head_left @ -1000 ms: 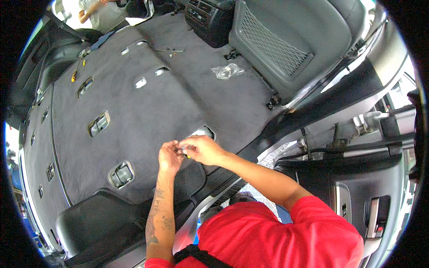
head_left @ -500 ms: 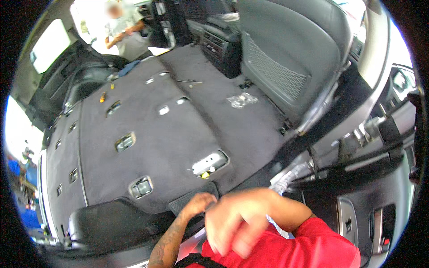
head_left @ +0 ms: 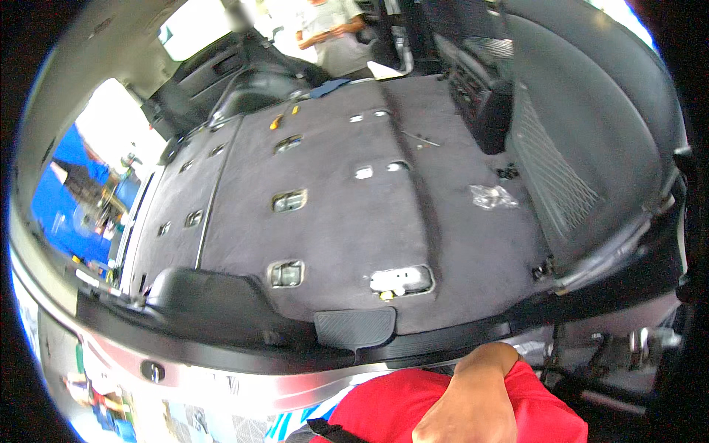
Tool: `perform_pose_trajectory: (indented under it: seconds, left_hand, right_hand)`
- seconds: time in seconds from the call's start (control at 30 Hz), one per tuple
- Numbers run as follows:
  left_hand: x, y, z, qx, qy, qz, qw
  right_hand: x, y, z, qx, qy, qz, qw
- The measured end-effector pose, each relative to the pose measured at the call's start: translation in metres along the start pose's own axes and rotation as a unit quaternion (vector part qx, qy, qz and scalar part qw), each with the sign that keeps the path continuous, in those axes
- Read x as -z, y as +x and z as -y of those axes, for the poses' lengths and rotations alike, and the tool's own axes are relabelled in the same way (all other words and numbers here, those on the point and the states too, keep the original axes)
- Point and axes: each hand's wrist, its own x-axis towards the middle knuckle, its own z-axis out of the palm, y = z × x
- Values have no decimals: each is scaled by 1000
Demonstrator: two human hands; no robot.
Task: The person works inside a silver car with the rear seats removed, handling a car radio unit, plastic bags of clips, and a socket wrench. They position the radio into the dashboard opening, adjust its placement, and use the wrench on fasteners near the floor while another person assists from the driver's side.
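Note:
My right hand point(head_left: 465, 415) is bent in against my red shirt point(head_left: 543, 399) at the lower edge. Its back shows, while the fingers are cut off below, so what they hold, if anything, is hidden. My left hand is out of view. Ahead lies the dark grey carpeted floor point(head_left: 347, 229) of a vehicle. Nearest to me on it are a black ribbed sill plate point(head_left: 357, 327) and a cutout showing a pale metal bracket point(head_left: 406, 279). A small yellow piece point(head_left: 386, 296) sits at that cutout's near edge.
A clear plastic bag point(head_left: 493, 196) and a thin rod point(head_left: 422, 138) lie on the carpet. Orange-yellow tools point(head_left: 275, 122) rest farther off. A seat back point(head_left: 598, 111) with a net pocket rises at right. Another person point(head_left: 332, 37) stands beyond the far opening.
My view has swung left, so the vehicle interior appears farther right. My left hand has gone out of view, and my right hand has dropped toward the lower edge.

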Motion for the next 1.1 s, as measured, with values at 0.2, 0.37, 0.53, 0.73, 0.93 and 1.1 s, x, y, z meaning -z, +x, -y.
perform_pose_trajectory:
  seconds: [0.2, 0.37, 0.53, 0.73, 0.93, 1.1]
  left_hand:
    - [-49, 12, -8, -22, -18, -92, 995]
    - [-52, 28, -13, -28, -1, -117, 993]
    - [-45, 37, -17, -31, 35, -128, 991]
    - [-29, 36, -12, -29, 126, -122, 984]
    - [-18, -40, -56, -54, 464, -141, 873]
    - [-15, -11, -232, -357, 413, -278, 791]
  right_hand:
    - [41, -26, -9, -33, 97, 180, 978]
    - [59, -59, -67, -18, 215, 91, 972]
    - [46, -78, -140, 3, 292, 89, 952]
    - [26, -61, -172, -108, 346, 23, 932]
    - [63, -59, -100, -199, 244, -157, 936]
    - [153, -103, -56, 6, 135, -515, 846]
